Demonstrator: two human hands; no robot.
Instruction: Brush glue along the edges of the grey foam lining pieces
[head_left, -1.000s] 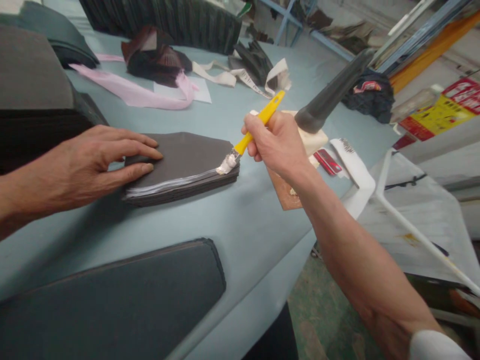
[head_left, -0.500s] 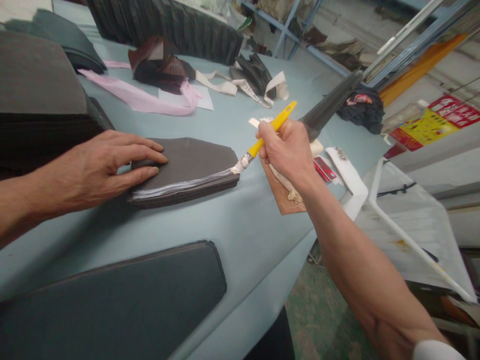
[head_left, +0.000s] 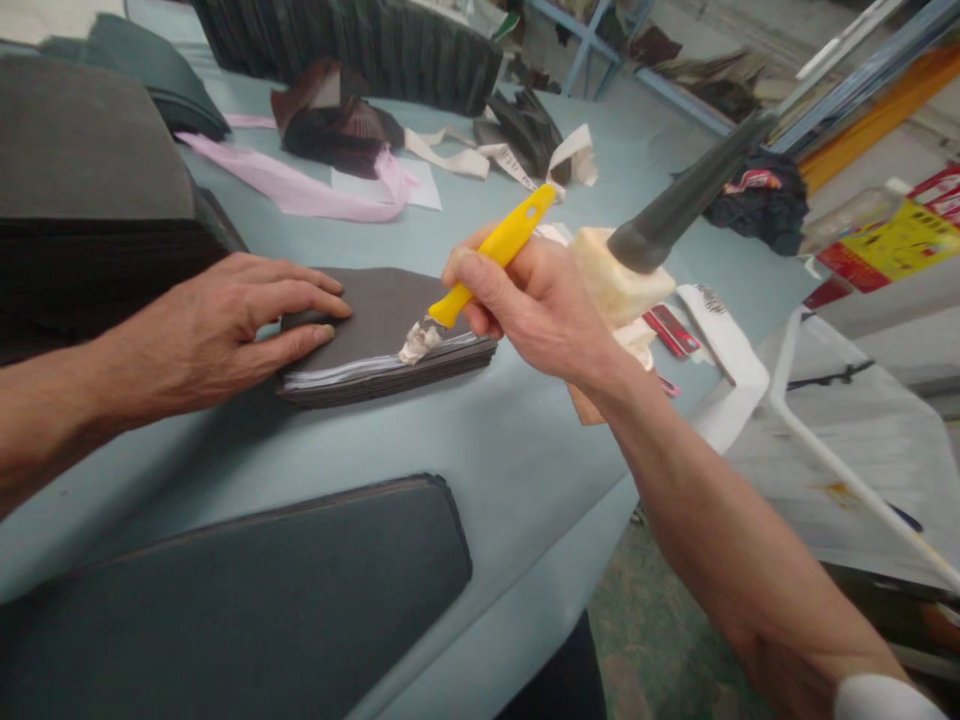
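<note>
The left hand (head_left: 217, 325) lies flat, fingers spread, on the stack of grey fabric pieces (head_left: 390, 305) on the table (head_left: 480, 450). The right hand (head_left: 529, 300) grips a yellow-handled brush (head_left: 491, 250), apparently pasting the stack's near edge. A further stroke seems to need steady hold-down pressure.

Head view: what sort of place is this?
Likely a sewing workshop: stacked cut fabric pieces on a large worktable, loose fabric strips behind, and the right hand holding a yellow-handled brush at the stack.

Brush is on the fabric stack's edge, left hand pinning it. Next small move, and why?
Probably sweep the brush along the near edge of the stack toward the left hand: its paste-loaded bristles sit mid-edge, and that hand presses the stack flat.
</note>
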